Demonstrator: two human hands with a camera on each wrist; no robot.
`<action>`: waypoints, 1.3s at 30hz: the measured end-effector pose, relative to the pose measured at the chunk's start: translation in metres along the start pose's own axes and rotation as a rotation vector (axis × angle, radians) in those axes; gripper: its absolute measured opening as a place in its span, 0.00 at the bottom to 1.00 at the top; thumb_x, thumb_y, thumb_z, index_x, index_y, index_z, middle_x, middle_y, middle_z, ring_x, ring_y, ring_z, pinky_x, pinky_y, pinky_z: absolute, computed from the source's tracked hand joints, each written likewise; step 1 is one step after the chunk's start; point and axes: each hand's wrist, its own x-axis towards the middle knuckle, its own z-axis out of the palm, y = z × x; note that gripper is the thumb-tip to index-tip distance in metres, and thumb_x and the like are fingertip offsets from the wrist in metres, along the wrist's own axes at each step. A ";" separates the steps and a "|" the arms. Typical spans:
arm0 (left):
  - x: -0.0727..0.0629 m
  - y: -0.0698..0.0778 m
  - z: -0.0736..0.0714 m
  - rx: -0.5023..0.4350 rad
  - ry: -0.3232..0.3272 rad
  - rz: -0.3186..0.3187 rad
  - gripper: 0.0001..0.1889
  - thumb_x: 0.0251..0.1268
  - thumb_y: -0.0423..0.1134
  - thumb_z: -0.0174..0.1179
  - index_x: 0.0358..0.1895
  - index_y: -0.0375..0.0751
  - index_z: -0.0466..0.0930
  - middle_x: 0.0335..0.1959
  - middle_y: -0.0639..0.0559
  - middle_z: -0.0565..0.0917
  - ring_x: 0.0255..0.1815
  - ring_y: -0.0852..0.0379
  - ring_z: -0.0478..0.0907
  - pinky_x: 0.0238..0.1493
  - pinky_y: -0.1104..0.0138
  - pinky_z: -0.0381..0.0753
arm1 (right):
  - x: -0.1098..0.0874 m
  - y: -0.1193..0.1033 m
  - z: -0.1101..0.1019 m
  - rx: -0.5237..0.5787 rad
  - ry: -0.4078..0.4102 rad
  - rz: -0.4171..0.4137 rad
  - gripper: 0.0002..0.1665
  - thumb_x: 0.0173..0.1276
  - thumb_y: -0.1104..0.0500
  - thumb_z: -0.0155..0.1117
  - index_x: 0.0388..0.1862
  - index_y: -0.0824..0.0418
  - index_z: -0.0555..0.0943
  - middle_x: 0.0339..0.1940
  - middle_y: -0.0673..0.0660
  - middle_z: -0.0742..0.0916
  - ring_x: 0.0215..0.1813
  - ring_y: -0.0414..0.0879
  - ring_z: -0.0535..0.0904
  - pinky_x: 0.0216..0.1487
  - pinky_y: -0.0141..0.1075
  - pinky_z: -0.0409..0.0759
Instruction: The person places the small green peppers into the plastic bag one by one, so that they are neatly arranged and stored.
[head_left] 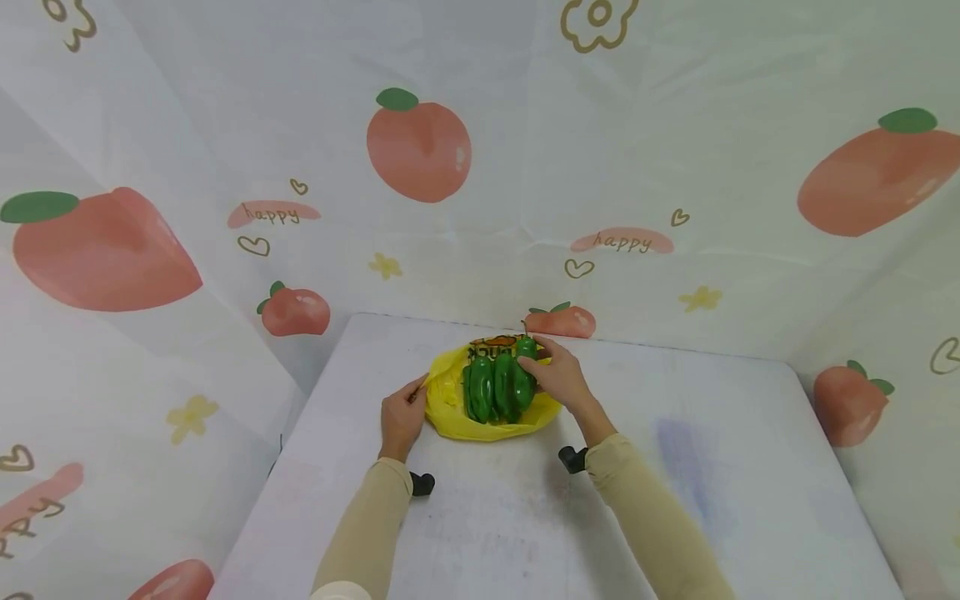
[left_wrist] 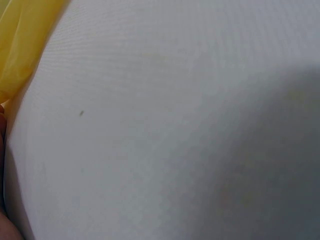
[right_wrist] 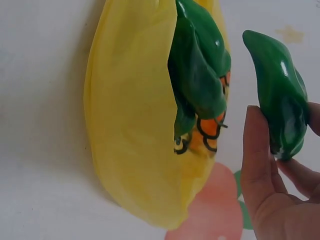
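Observation:
A yellow plastic bag [head_left: 450,421], printed with dark letters and orange shapes, lies with its mouth open on the white table. Several glossy green peppers [head_left: 483,392] lie side by side in it. At the bag's left edge, my left hand [head_left: 402,417] pinches the plastic between thumb and fingers. My right hand [head_left: 561,377] is over the bag's right side and holds one green pepper [right_wrist: 280,90] between thumb and fingertips. In the right wrist view this pepper is apart from the others in the bag. The left wrist view catches only a corner of the bag [left_wrist: 25,40].
The white tabletop [head_left: 487,517] has faint stains and a bluish smear at the right. Behind it hangs a white cloth backdrop [head_left: 480,250] printed with peaches, flowers and hearts, which also covers both sides. Small black devices [head_left: 422,484] sit at both wrists.

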 end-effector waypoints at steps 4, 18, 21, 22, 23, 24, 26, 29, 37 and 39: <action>0.001 0.001 0.000 0.005 0.000 -0.017 0.16 0.75 0.44 0.57 0.60 0.56 0.86 0.49 0.53 0.91 0.41 0.57 0.80 0.44 0.66 0.77 | 0.002 -0.003 0.007 0.005 -0.012 -0.007 0.40 0.72 0.50 0.66 0.79 0.57 0.66 0.61 0.67 0.81 0.44 0.54 0.87 0.41 0.46 0.88; 0.000 -0.003 0.000 -0.029 0.009 -0.002 0.15 0.74 0.43 0.57 0.59 0.56 0.87 0.39 0.52 0.90 0.32 0.55 0.75 0.35 0.67 0.72 | 0.012 -0.006 0.033 -0.033 -0.023 0.011 0.40 0.70 0.47 0.68 0.77 0.57 0.69 0.60 0.66 0.82 0.30 0.46 0.83 0.34 0.41 0.87; 0.000 -0.004 -0.001 -0.028 0.015 0.000 0.15 0.74 0.43 0.57 0.58 0.57 0.87 0.38 0.52 0.90 0.32 0.55 0.75 0.34 0.68 0.72 | 0.012 -0.009 0.037 -0.034 -0.027 0.015 0.41 0.69 0.47 0.69 0.77 0.58 0.68 0.61 0.66 0.82 0.27 0.46 0.82 0.36 0.45 0.88; 0.000 -0.004 -0.001 -0.029 0.017 0.002 0.15 0.74 0.43 0.57 0.58 0.57 0.87 0.38 0.52 0.90 0.31 0.55 0.75 0.34 0.68 0.72 | 0.012 -0.009 0.039 -0.042 -0.025 0.017 0.41 0.70 0.46 0.69 0.77 0.58 0.68 0.62 0.66 0.81 0.27 0.46 0.82 0.36 0.45 0.87; 0.000 -0.005 0.000 -0.029 0.018 0.002 0.15 0.74 0.44 0.57 0.58 0.57 0.87 0.38 0.52 0.90 0.31 0.55 0.75 0.34 0.68 0.72 | 0.012 -0.009 0.040 -0.047 -0.023 0.020 0.41 0.70 0.46 0.69 0.78 0.57 0.68 0.63 0.66 0.81 0.27 0.47 0.83 0.36 0.44 0.87; 0.000 -0.005 0.000 -0.032 0.017 0.001 0.15 0.74 0.44 0.57 0.58 0.56 0.87 0.38 0.53 0.90 0.31 0.55 0.75 0.34 0.68 0.72 | 0.013 -0.010 0.041 -0.055 -0.018 0.024 0.41 0.69 0.46 0.69 0.77 0.57 0.69 0.63 0.66 0.81 0.29 0.47 0.83 0.35 0.43 0.87; -0.001 -0.005 0.001 -0.032 0.016 0.001 0.15 0.74 0.44 0.57 0.58 0.56 0.87 0.37 0.52 0.90 0.31 0.55 0.74 0.33 0.68 0.72 | 0.014 -0.009 0.044 -0.084 -0.005 0.023 0.41 0.69 0.45 0.69 0.77 0.57 0.69 0.64 0.65 0.82 0.32 0.48 0.83 0.33 0.39 0.86; -0.002 -0.004 0.002 -0.032 0.013 0.002 0.15 0.74 0.44 0.57 0.58 0.55 0.87 0.37 0.52 0.90 0.31 0.55 0.74 0.34 0.68 0.72 | 0.016 -0.006 0.048 -0.114 0.006 0.029 0.41 0.70 0.44 0.68 0.77 0.57 0.69 0.64 0.64 0.82 0.32 0.47 0.83 0.32 0.36 0.84; 0.001 -0.002 0.001 -0.008 0.012 0.011 0.16 0.74 0.44 0.57 0.59 0.55 0.87 0.47 0.52 0.91 0.37 0.56 0.78 0.40 0.67 0.75 | 0.016 -0.008 0.054 -0.151 0.038 0.014 0.40 0.70 0.43 0.67 0.76 0.59 0.70 0.63 0.64 0.83 0.58 0.57 0.81 0.50 0.45 0.85; 0.001 -0.002 0.001 -0.008 0.007 0.001 0.16 0.75 0.44 0.57 0.59 0.56 0.86 0.49 0.53 0.91 0.39 0.56 0.79 0.43 0.66 0.76 | 0.016 -0.008 0.055 -0.153 0.039 0.010 0.40 0.71 0.44 0.67 0.76 0.60 0.71 0.63 0.65 0.83 0.60 0.58 0.80 0.56 0.49 0.83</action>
